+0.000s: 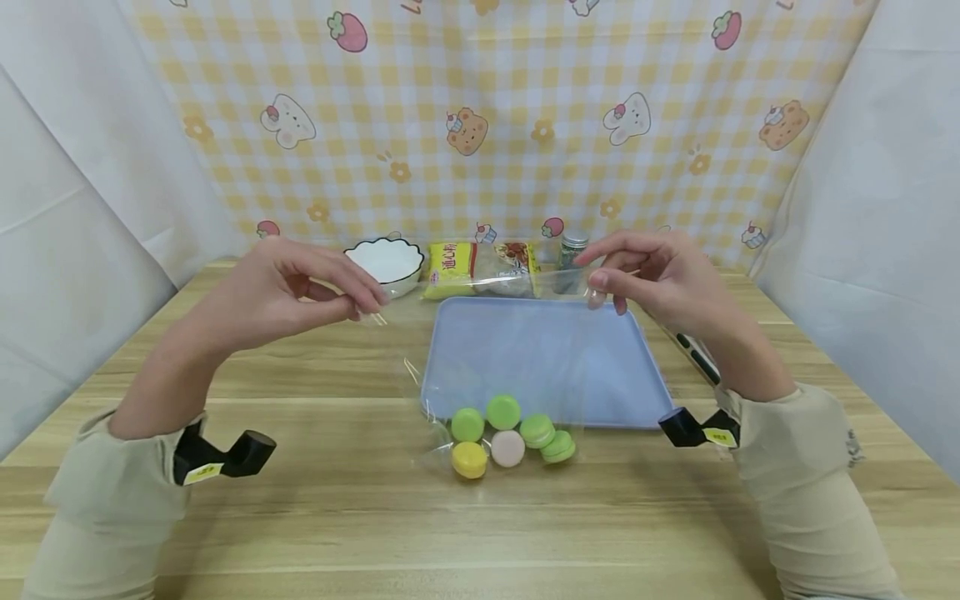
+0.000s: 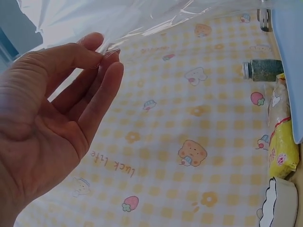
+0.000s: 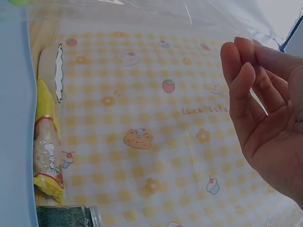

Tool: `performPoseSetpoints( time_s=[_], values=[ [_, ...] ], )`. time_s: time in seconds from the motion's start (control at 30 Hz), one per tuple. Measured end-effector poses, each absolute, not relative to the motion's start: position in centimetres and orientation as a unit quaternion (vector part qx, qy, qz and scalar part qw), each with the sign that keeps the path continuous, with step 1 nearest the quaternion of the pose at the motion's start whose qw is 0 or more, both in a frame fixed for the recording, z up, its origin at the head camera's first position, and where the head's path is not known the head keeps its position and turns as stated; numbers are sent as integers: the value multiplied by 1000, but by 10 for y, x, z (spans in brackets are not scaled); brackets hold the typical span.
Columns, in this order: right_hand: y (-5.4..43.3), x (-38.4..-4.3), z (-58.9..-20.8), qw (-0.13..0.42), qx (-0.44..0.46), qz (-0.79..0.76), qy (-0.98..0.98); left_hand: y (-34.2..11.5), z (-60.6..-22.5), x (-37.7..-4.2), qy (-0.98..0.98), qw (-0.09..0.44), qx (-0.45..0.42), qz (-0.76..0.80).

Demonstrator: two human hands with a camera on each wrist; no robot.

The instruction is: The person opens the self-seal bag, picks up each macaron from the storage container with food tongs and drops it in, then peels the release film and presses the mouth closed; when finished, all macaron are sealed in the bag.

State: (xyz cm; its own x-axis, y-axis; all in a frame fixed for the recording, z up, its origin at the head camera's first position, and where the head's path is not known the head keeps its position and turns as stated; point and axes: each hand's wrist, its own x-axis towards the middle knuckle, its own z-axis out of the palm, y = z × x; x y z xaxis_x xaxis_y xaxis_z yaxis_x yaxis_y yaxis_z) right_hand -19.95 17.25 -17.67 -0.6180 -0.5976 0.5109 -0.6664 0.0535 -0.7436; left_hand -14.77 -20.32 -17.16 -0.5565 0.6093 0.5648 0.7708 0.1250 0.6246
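Note:
A clear plastic bag (image 1: 498, 350) hangs upright between my hands, its film seen over the blue tray behind. At its bottom sit several green macarons (image 1: 503, 412), one yellow macaron (image 1: 469, 460) and one pale pink macaron (image 1: 507, 448). My left hand (image 1: 281, 292) pinches the bag's upper left corner between thumb and fingers. On the other side, my right hand (image 1: 660, 279) pinches the upper right corner the same way. In the left wrist view, the gathered film (image 2: 142, 21) runs out from the fingertips.
A light blue tray (image 1: 637, 375) lies on the wooden table (image 1: 315, 517). Behind it stand a white scalloped bowl (image 1: 388, 260), a yellow food packet (image 1: 452, 271) and a jar of green contents (image 3: 66, 217). A dark green and white item (image 1: 697, 358) is partly hidden by my right wrist.

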Motion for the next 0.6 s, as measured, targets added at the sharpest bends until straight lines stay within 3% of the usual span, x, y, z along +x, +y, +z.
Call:
performPoseSetpoints(
  time_s=[0.2, 0.6],
  values=[
    [174, -197, -176, 41, 423, 532, -732, -201, -169, -143, -771, 110, -455, -431],
    [175, -196, -173, 36, 431, 527, -732, -196, -167, -138, -823, 94, -377, -415]
  ],
)
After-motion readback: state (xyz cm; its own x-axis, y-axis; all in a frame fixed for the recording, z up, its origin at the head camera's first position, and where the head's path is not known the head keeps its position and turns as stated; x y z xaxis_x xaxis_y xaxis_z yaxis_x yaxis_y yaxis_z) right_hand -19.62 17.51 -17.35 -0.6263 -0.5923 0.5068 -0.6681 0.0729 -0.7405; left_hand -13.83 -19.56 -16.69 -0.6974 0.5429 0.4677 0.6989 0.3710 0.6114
